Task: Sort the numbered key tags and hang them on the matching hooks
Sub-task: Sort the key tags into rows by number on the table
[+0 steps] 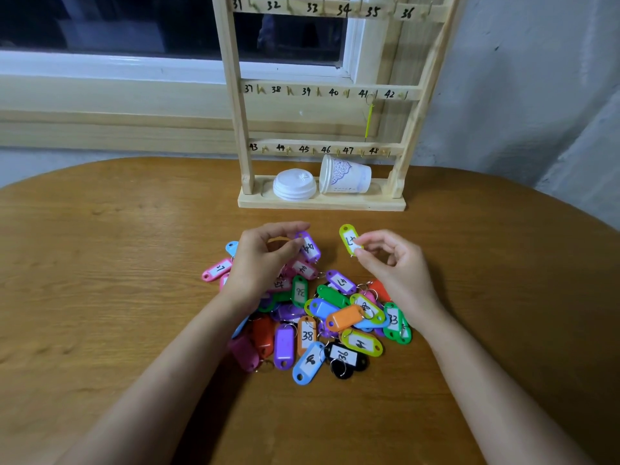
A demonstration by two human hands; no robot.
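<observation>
While poised above the heap of key tags on the wooden surface, pinched a purple tag with left hand and a yellow-green tag with right hand, short of the hook rack.

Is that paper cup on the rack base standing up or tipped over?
Tipped over. The paper cup lies on its side on the rack base, beside the stacked lids.
</observation>
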